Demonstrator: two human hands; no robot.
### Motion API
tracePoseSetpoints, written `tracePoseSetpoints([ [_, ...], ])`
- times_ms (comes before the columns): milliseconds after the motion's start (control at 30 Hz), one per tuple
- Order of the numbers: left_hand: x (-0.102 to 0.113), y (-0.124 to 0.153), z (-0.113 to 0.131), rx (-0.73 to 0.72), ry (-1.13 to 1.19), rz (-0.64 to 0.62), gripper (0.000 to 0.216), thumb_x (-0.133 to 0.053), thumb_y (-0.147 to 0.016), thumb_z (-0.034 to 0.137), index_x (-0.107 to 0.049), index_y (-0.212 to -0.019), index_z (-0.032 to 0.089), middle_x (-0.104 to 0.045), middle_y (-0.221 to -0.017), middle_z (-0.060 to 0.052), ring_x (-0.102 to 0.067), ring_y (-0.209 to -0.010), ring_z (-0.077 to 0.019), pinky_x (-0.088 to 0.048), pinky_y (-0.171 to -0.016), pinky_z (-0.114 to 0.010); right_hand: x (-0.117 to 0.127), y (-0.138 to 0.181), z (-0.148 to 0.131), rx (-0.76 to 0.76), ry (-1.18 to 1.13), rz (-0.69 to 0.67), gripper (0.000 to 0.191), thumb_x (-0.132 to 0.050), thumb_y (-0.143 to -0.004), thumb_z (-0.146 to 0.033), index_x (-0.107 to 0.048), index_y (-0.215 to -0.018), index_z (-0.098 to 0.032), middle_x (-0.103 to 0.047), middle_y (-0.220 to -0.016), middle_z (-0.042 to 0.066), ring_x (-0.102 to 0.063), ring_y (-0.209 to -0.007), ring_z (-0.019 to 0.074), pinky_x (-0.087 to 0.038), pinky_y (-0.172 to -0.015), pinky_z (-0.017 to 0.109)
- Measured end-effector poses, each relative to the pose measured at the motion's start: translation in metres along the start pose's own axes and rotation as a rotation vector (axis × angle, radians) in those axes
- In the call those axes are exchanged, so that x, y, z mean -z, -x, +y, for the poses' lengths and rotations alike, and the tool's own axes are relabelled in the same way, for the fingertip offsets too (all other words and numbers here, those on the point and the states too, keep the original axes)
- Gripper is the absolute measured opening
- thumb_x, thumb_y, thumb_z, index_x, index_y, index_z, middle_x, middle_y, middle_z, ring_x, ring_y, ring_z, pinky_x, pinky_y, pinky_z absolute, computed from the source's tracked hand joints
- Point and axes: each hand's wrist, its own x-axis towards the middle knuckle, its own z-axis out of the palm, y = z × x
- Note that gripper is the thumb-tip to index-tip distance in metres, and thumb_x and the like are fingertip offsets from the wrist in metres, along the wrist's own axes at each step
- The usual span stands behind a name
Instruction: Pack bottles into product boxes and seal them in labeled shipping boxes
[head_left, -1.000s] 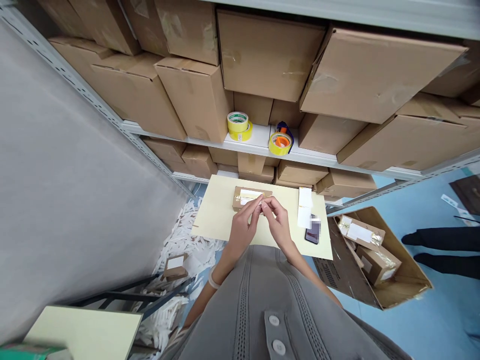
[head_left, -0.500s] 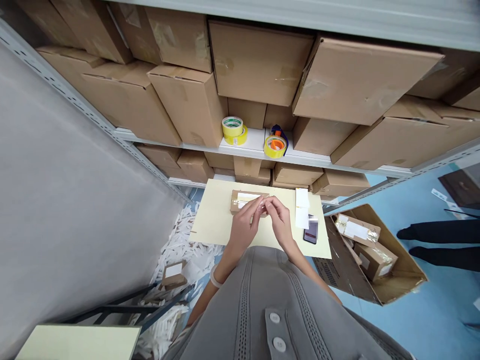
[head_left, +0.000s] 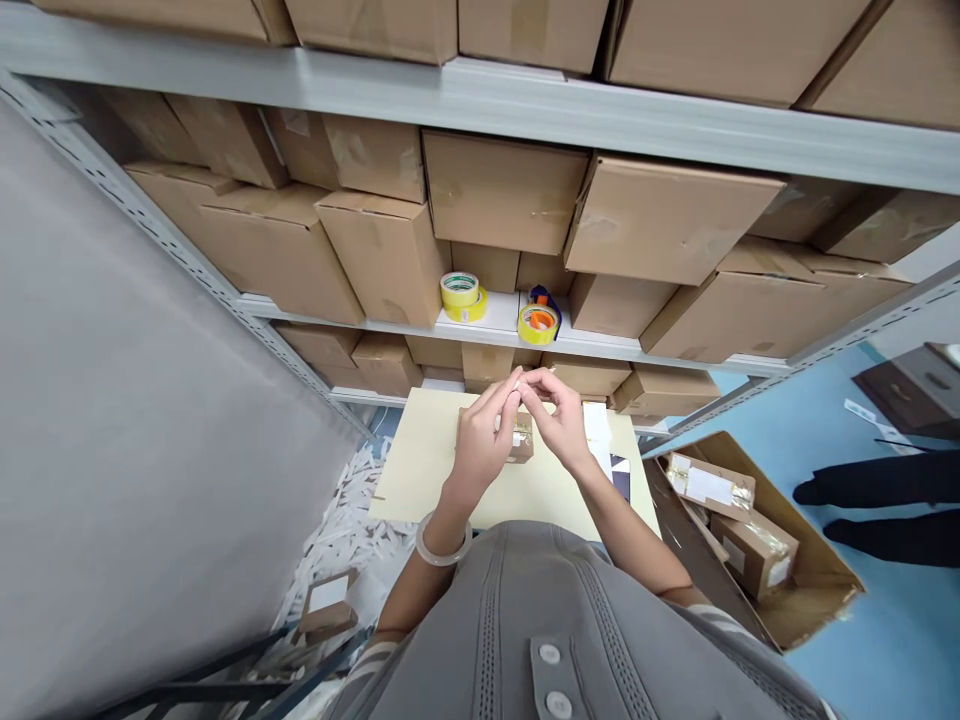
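Note:
My left hand [head_left: 484, 440] and my right hand [head_left: 555, 420] are raised together above a pale yellow table [head_left: 420, 470]. The fingertips of both pinch a small white strip between them, too small to name. Just below the hands a small brown box [head_left: 521, 442] with a white label lies on the table, partly hidden by my left hand. A stack of white labels [head_left: 600, 435] and a dark phone [head_left: 621, 478] lie on the table right of my right hand.
Metal shelves full of cardboard boxes [head_left: 390, 250] face me. Yellow tape rolls [head_left: 463, 296] and a tape dispenser [head_left: 538, 318] stand on a shelf. An open carton [head_left: 810, 560] with small parcels sits at right. White paper strips [head_left: 345, 530] litter the floor. Another person's legs [head_left: 877, 495] are far right.
Both hands have lifted off the box, still pinched together. The view has tilted upward, so more of the shelves shows.

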Motion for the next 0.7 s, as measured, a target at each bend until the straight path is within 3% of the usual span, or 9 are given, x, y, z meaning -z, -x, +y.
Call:
tracePoseSetpoints([
  [233,0.005,-0.014,0.019,0.016,0.039,0.169,0.035,-0.043,-0.099,0.032,-0.065,-0.125,0.021,-0.067,-0.124,-0.009,-0.064,-0.113,-0.0196,-0.050,-0.098,-0.032,-0.009,-0.015,-0.018,0.093,-0.007,0.034,0.016,-0.056,-0.091,-0.033,-0.063,-0.084,-0.021,-0.060,-0.076,-0.001,-0.053,-0.068,0.0128,-0.044,-0.066,0.025],
  [400,0.006,-0.010,0.022,0.134,0.107,0.206,0.033,-0.045,-0.098,0.036,-0.070,-0.111,0.020,-0.072,-0.112,-0.008,-0.067,-0.103,-0.0204,-0.053,-0.090,-0.032,-0.019,-0.009,-0.016,0.113,0.013,0.118,0.013,-0.056,-0.088,-0.026,-0.059,-0.076,-0.021,-0.056,-0.067,-0.003,-0.048,-0.063,0.0123,-0.041,-0.062,0.024],
  [567,0.008,-0.004,0.012,0.290,0.127,0.241,0.037,-0.046,-0.095,0.046,-0.070,-0.090,0.019,-0.072,-0.088,-0.005,-0.066,-0.082,-0.0187,-0.053,-0.074,-0.027,-0.026,-0.002,-0.008,0.080,0.002,0.064,0.013,-0.055,-0.084,-0.023,-0.059,-0.072,-0.023,-0.060,-0.068,-0.001,-0.052,-0.063,0.0144,-0.042,-0.062,0.027],
  [700,0.012,-0.002,0.001,0.384,0.077,0.309,0.040,-0.047,-0.093,0.050,-0.059,-0.071,0.019,-0.058,-0.063,0.001,-0.053,-0.062,-0.0131,-0.043,-0.058,-0.022,-0.028,0.001,-0.005,0.043,-0.036,-0.023,0.012,-0.056,-0.081,-0.024,-0.059,-0.070,-0.023,-0.060,-0.066,-0.001,-0.054,-0.063,0.0146,-0.042,-0.060,0.027],
])
